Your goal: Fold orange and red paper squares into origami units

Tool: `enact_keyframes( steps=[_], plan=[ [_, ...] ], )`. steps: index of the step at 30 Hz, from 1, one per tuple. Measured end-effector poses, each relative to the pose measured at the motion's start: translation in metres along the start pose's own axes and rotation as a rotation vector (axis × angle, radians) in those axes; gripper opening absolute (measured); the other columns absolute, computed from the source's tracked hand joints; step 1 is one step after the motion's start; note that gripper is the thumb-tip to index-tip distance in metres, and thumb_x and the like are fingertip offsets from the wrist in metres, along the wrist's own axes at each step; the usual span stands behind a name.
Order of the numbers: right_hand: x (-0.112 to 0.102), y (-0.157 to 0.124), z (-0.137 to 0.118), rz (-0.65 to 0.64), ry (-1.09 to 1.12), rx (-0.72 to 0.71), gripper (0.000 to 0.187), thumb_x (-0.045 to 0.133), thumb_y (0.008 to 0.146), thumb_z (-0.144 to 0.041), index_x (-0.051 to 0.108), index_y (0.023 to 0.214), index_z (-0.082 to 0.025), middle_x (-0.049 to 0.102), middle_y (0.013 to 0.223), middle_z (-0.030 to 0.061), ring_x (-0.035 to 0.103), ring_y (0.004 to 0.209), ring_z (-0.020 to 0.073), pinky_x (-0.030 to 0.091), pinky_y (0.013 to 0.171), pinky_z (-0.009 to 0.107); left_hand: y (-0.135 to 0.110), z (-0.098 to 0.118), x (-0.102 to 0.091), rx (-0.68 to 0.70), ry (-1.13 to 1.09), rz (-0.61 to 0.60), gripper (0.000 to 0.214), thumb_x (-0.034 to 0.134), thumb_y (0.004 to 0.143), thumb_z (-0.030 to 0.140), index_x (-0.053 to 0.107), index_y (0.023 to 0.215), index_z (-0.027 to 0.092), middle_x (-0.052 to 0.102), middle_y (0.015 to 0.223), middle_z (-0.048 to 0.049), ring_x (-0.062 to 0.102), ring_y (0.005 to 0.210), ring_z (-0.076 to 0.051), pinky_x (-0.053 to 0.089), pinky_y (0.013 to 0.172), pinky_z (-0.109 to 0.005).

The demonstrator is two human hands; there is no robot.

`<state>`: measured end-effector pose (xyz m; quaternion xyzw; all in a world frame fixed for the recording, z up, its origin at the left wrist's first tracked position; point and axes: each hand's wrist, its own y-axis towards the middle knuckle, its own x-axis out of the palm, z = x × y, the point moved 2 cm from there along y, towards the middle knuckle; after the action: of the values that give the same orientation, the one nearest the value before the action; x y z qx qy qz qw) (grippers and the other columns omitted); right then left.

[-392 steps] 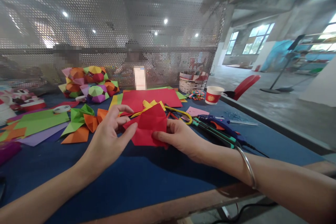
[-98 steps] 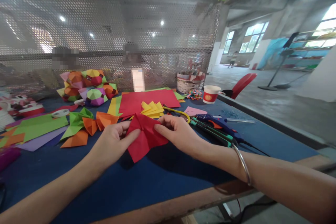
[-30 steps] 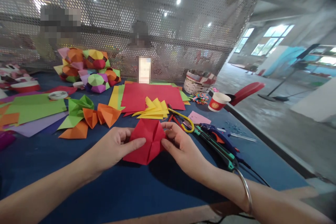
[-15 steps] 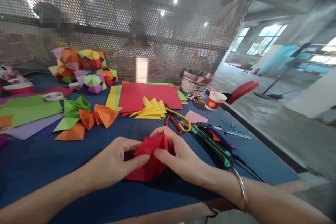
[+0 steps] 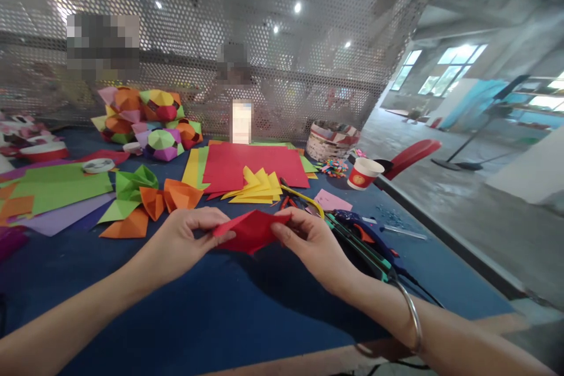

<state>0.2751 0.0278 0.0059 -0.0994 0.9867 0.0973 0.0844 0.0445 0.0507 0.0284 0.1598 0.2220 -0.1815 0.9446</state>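
Note:
A folded red paper piece (image 5: 249, 231) is held above the blue table (image 5: 211, 311), seen almost edge-on. My left hand (image 5: 180, 241) pinches its left end with thumb and fingers closed. Pinching its right end is my right hand (image 5: 308, 241), with a metal bangle on that wrist. Just beyond the red piece lie folded yellow pieces (image 5: 258, 186) on a red sheet (image 5: 253, 164).
Folded orange pieces (image 5: 170, 200) and green pieces (image 5: 132, 185) lie left, with green and purple sheets. Scissors (image 5: 304, 200), a glue gun (image 5: 370, 229) and a paper cup (image 5: 365, 173) sit right. Paper balls (image 5: 150, 126) and a basket (image 5: 330, 138) stand before a perforated screen; people sit behind it.
Both hands have lifted the red piece off the table and tipped it flat toward me; half a second ago it was pressed low against the cloth.

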Motion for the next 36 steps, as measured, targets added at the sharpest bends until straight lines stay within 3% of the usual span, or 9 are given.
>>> enact_keyframes(
  steps=[3, 8, 12, 18, 21, 24, 29, 32, 36],
  plan=[
    [0.003, -0.001, -0.001, -0.049, -0.103, -0.061, 0.026, 0.076, 0.090, -0.043, 0.069, 0.096, -0.019, 0.075, 0.088, 0.0038, 0.068, 0.076, 0.0163, 0.053, 0.068, 0.028, -0.001, 0.004, 0.001, 0.079, 0.016, -0.001, 0.019, 0.074, 0.086, 0.038, 0.087, 0.083, 0.025, 0.082, 0.086, -0.0048, 0.074, 0.080, -0.020, 0.057, 0.073, -0.027],
    [0.000, 0.000, 0.004, -0.061, -0.219, -0.229, 0.004, 0.070, 0.087, -0.018, 0.072, 0.084, -0.019, 0.078, 0.086, 0.0045, 0.071, 0.078, 0.0178, 0.056, 0.071, 0.030, -0.002, 0.007, 0.000, 0.089, -0.006, -0.017, 0.017, 0.073, 0.087, 0.033, 0.089, 0.084, 0.028, 0.083, 0.092, -0.0047, 0.077, 0.081, -0.020, 0.059, 0.072, -0.025],
    [-0.007, 0.002, 0.008, -0.009, -0.330, -0.415, 0.026, 0.058, 0.083, -0.003, 0.075, 0.081, -0.022, 0.079, 0.095, 0.0058, 0.071, 0.095, 0.0209, 0.056, 0.090, 0.038, -0.007, 0.001, 0.001, 0.256, 0.085, 0.032, 0.030, 0.061, 0.093, 0.018, 0.088, 0.097, 0.029, 0.085, 0.106, -0.0041, 0.081, 0.097, -0.019, 0.062, 0.087, -0.025],
    [-0.005, 0.001, 0.007, -0.125, -0.750, -0.819, 0.038, 0.046, 0.090, 0.005, 0.074, 0.093, -0.020, 0.080, 0.099, 0.0091, 0.068, 0.093, 0.0221, 0.059, 0.088, 0.039, -0.032, -0.021, 0.005, 0.563, 0.362, -0.123, 0.051, 0.047, 0.100, 0.005, 0.076, 0.132, 0.032, 0.077, 0.137, -0.0030, 0.074, 0.126, -0.018, 0.058, 0.109, -0.028],
    [0.000, -0.006, 0.005, -0.233, -0.814, -0.843, 0.032, 0.052, 0.091, -0.001, 0.073, 0.109, -0.017, 0.079, 0.105, 0.0114, 0.069, 0.097, 0.0240, 0.059, 0.093, 0.041, -0.050, -0.028, 0.005, 0.613, 0.489, -0.149, 0.056, 0.046, 0.099, 0.002, 0.069, 0.142, 0.029, 0.073, 0.145, -0.0039, 0.070, 0.132, -0.018, 0.055, 0.114, -0.028],
    [0.006, -0.015, 0.002, -0.353, -0.828, -0.836, 0.029, 0.056, 0.098, -0.011, 0.070, 0.123, -0.016, 0.079, 0.115, 0.0141, 0.070, 0.106, 0.0258, 0.059, 0.097, 0.045, -0.066, -0.024, 0.008, 0.656, 0.665, -0.088, 0.060, 0.044, 0.093, -0.002, 0.068, 0.142, 0.021, 0.074, 0.142, -0.0055, 0.071, 0.131, -0.017, 0.054, 0.114, -0.026],
    [0.011, -0.022, 0.000, -0.417, -0.749, -0.834, 0.019, 0.053, 0.107, -0.017, 0.071, 0.105, -0.019, 0.082, 0.100, 0.0106, 0.076, 0.092, 0.0225, 0.063, 0.089, 0.039, -0.080, -0.005, 0.013, 0.753, 0.888, -0.041, 0.055, 0.040, 0.086, -0.004, 0.076, 0.124, 0.013, 0.082, 0.126, -0.0068, 0.081, 0.111, -0.018, 0.061, 0.101, -0.021],
    [0.012, -0.023, -0.001, -0.396, -0.649, -0.800, 0.016, 0.055, 0.107, -0.018, 0.070, 0.100, -0.018, 0.083, 0.101, 0.0124, 0.079, 0.091, 0.0229, 0.065, 0.090, 0.039, -0.086, -0.004, 0.010, 0.760, 0.837, 0.032, 0.044, 0.042, 0.093, 0.000, 0.077, 0.115, 0.016, 0.086, 0.109, -0.0032, 0.084, 0.095, -0.017, 0.064, 0.091, -0.019],
    [0.013, -0.027, -0.005, -0.458, -0.572, -0.718, 0.012, 0.058, 0.104, -0.019, 0.068, 0.098, -0.022, 0.083, 0.117, 0.0135, 0.080, 0.106, 0.0233, 0.064, 0.099, 0.038, -0.092, -0.012, 0.006, 0.640, 0.708, 0.059, 0.032, 0.049, 0.103, 0.013, 0.078, 0.113, 0.023, 0.086, 0.102, -0.0019, 0.083, 0.090, -0.017, 0.064, 0.090, -0.022]
  ],
)
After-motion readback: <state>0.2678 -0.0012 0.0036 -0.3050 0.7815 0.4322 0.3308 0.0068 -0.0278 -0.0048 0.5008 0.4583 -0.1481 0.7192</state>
